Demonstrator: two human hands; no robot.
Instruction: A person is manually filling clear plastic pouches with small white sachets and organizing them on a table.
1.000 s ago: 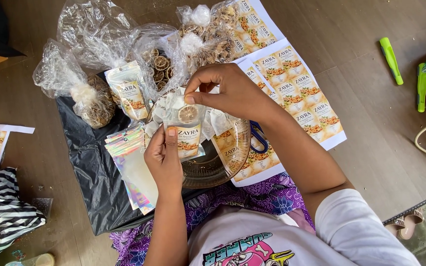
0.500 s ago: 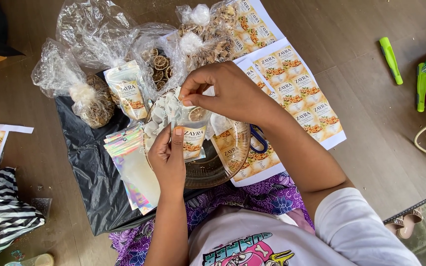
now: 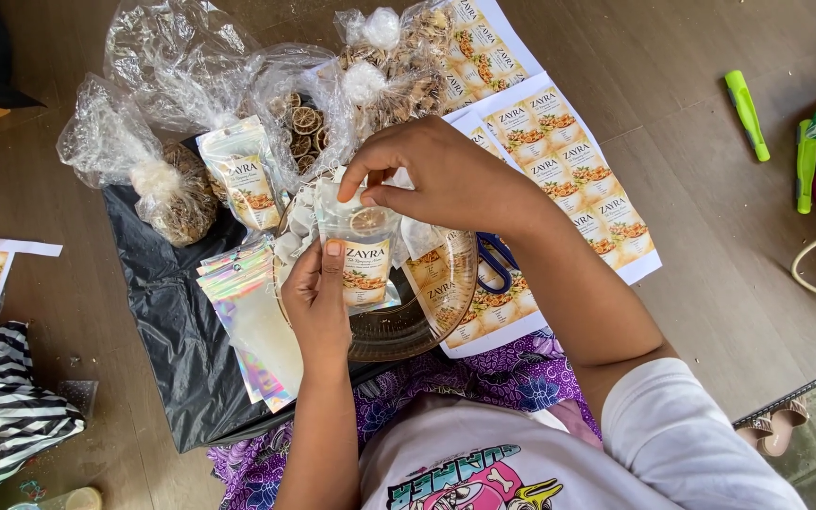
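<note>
My left hand [image 3: 318, 300] grips a small clear stand-up pouch [image 3: 363, 247] with a printed label and a dried citrus slice inside, held upright over a round glass dish [image 3: 422, 326]. Fingers of my right hand [image 3: 441, 178] pinch the pouch's top edge from above. A filled, labelled pouch [image 3: 243, 184] stands to the left. Clear bags of dried slices and bits [image 3: 299, 118] lie beyond it.
A stack of shiny empty pouches [image 3: 252, 326] lies on black plastic sheet [image 3: 167, 312]. Sheets of printed labels [image 3: 569, 175] and blue-handled scissors [image 3: 495, 263] are right of the dish. Green markers [image 3: 746, 115] lie far right, a striped cloth [image 3: 11, 406] at left.
The pouch has shifted slightly lower and right over the dish, and my right hand's fingers have moved along its top edge.
</note>
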